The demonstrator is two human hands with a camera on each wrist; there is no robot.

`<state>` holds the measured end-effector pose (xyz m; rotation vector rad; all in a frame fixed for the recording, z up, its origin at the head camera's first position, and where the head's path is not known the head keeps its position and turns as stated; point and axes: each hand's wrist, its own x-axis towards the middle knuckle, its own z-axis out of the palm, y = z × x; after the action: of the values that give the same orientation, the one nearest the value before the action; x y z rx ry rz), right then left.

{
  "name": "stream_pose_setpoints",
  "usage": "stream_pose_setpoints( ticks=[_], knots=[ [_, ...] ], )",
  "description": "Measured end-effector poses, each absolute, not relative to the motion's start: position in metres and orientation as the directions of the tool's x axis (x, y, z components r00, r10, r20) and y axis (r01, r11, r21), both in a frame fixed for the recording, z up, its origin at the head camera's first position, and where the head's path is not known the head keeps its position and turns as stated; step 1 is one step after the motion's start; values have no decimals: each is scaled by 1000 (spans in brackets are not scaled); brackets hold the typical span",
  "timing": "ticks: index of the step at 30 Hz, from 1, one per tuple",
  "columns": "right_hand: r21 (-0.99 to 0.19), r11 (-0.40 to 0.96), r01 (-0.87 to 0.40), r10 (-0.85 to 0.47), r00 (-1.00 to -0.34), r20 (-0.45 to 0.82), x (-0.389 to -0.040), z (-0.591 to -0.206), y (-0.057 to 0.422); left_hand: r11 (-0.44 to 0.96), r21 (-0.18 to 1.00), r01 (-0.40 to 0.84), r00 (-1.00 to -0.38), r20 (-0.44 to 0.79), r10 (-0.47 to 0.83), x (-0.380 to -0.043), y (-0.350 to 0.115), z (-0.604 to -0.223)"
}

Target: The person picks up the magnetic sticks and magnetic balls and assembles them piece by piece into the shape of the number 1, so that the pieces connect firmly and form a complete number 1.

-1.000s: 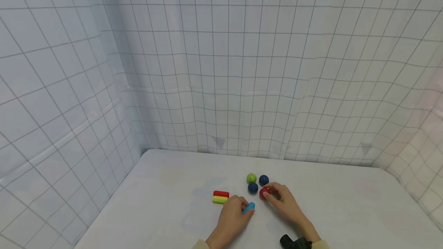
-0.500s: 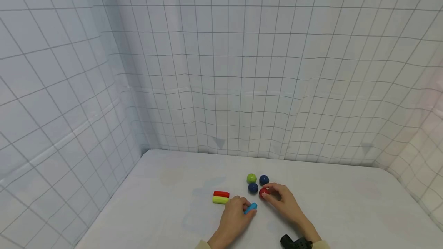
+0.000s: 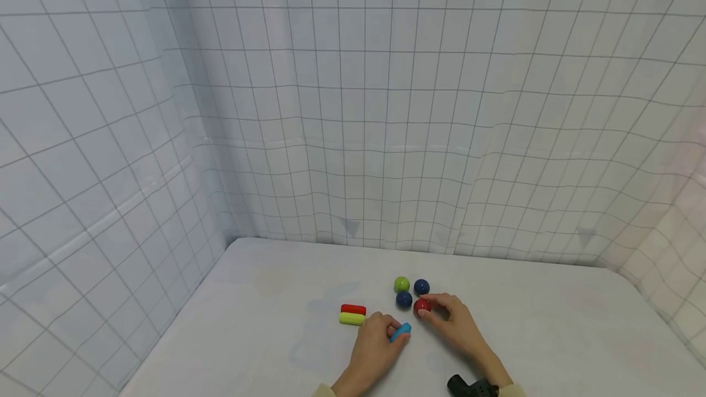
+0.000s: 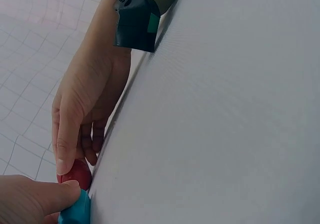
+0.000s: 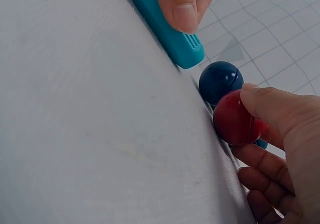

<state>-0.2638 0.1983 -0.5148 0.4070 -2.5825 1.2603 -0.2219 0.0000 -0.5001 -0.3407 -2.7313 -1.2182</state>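
Note:
My left hand (image 3: 374, 348) pinches a small bright-blue oblong piece (image 5: 172, 33) with rounded edges and ridges near one end. Its exact kind cannot be told. My right hand (image 3: 458, 329) holds a shiny red ball (image 5: 234, 118) with a seam, thumb on one side and fingers on the other; the ball sits low at the table surface. Just beyond it lie a dark blue ball (image 3: 404, 299), another dark blue ball (image 3: 421, 287) and a green ball (image 3: 401, 284). Between the two hands is a small gap. In the left wrist view the blue piece (image 4: 76, 210) overlaps the red ball (image 4: 77, 175).
Left of my left hand, a red oblong piece (image 3: 353, 309) and a yellow-green one (image 3: 352, 318) lie side by side. The white table (image 3: 248, 323) ends at a grid-patterned curtain (image 3: 353, 139) behind and at the sides. A black device (image 3: 471, 386) is on the right wrist.
My left hand has shifted slightly to the right with the blue piece, nearer the red ball. The right hand stays almost in place on the red ball.

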Motion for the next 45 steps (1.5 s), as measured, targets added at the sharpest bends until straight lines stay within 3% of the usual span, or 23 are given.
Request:
stream_pose_setpoints(
  ticks=[9, 45],
  knots=[
    [-737, 580, -345, -141, -934, 327, -265, -514, 198, 641, 708, 296, -952, 270, 142, -222, 0, -504],
    [-788, 544, -289, -110, -955, 274, -264, -515, 198, 534, 797, 280, -957, 278, 87, -229, 8, -514]
  ],
)
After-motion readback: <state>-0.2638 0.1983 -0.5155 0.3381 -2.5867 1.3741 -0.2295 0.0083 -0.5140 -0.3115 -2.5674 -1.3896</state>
